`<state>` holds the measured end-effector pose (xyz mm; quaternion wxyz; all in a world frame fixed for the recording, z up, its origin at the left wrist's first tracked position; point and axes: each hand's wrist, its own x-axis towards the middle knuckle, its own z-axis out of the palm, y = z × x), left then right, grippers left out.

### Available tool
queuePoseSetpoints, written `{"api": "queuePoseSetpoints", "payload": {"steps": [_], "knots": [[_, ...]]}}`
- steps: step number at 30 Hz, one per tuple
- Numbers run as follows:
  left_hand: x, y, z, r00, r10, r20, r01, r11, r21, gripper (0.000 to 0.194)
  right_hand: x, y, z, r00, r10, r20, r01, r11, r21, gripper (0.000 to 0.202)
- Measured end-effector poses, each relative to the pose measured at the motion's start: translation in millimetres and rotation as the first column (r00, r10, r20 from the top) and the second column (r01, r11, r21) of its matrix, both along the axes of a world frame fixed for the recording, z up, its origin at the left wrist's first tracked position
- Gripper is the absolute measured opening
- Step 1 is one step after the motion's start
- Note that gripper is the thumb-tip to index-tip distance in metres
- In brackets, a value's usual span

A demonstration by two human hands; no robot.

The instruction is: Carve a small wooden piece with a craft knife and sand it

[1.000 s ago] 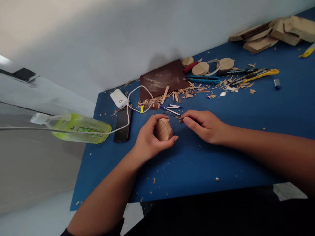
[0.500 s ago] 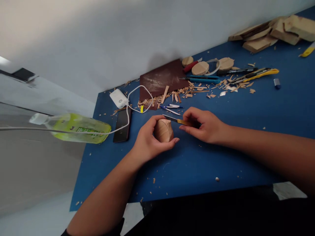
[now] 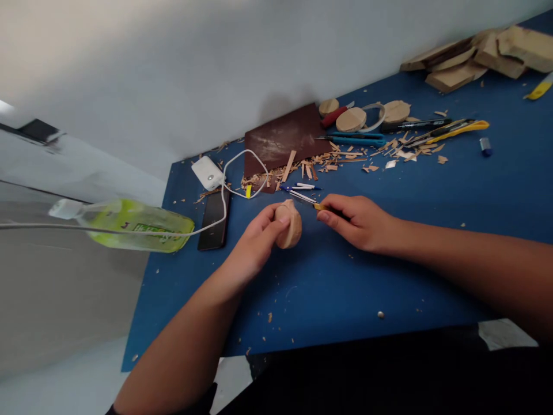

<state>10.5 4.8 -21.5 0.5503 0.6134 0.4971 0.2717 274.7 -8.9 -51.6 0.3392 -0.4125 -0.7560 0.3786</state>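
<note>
My left hand (image 3: 258, 235) grips a rounded piece of wood (image 3: 292, 229), thumb pressed on its face and fingers behind it. A curved pencil line shows near its upper edge. To the right, my right hand (image 3: 355, 222) is closed around the handle of a craft knife (image 3: 318, 206); its thin blade points left, toward the top of the wood, with a small gap between them. Most of the handle is hidden in my fist. Just beyond the blade lies a blue and white drawing compass (image 3: 298, 188).
Wood shavings (image 3: 311, 167) lie around a brown sheet (image 3: 285, 138). Behind are a blue cutter (image 3: 358, 139), a yellow cutter (image 3: 464, 130), round wood discs (image 3: 351, 120) and stacked wood blocks (image 3: 488, 57). At left are a phone (image 3: 215, 222), a white power bank (image 3: 207, 173), its cable and a bottle (image 3: 138, 226).
My left hand has turned the wood and moved its thumb from the lower edge onto the face. The knife blade has come away from the wood; my right hand has barely shifted.
</note>
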Motion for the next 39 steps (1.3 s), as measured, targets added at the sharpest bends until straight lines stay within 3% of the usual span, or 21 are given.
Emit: {"api": "queuePoseSetpoints", "payload": {"steps": [6, 12, 18, 28, 33, 39], "knots": [[1.6, -5.2, 8.8, 0.998, -0.004, 0.061, 0.011, 0.993, -0.121, 0.055, 2.2, 1.5, 1.0, 0.999, -0.009, 0.031, 0.008, 1.000, 0.027, 0.034], [2.2, -8.5, 14.6, 0.996, -0.057, 0.069, 0.065, 0.990, -0.125, 0.053, 4.2, -9.4, 17.0, 0.972, -0.020, 0.235, 0.001, 0.997, 0.081, 0.047], [2.4, -11.3, 16.4, 0.994, -0.089, 0.064, 0.095, 0.990, -0.101, 0.052, 0.8, -12.9, 20.3, 0.881, -0.007, 0.474, -0.086, 0.981, 0.173, 0.051], [2.1, -14.0, 27.2, 0.994, -0.111, 0.016, 0.112, 0.989, -0.094, 0.047, -3.2, -10.5, 35.1, 0.695, -0.010, 0.719, -0.115, 0.985, 0.125, 0.052], [2.4, -7.3, 19.9, 0.998, -0.065, 0.000, 0.065, 0.994, -0.090, 0.051, -5.8, -7.2, 39.4, 0.629, -0.087, 0.773, -0.027, 0.991, 0.133, 0.056], [-3.7, -4.4, 14.7, 0.998, -0.008, 0.057, 0.013, 0.997, -0.071, 0.052, 4.1, 11.6, 29.4, 0.590, -0.181, 0.787, 0.166, 0.981, 0.101, 0.056]]}}
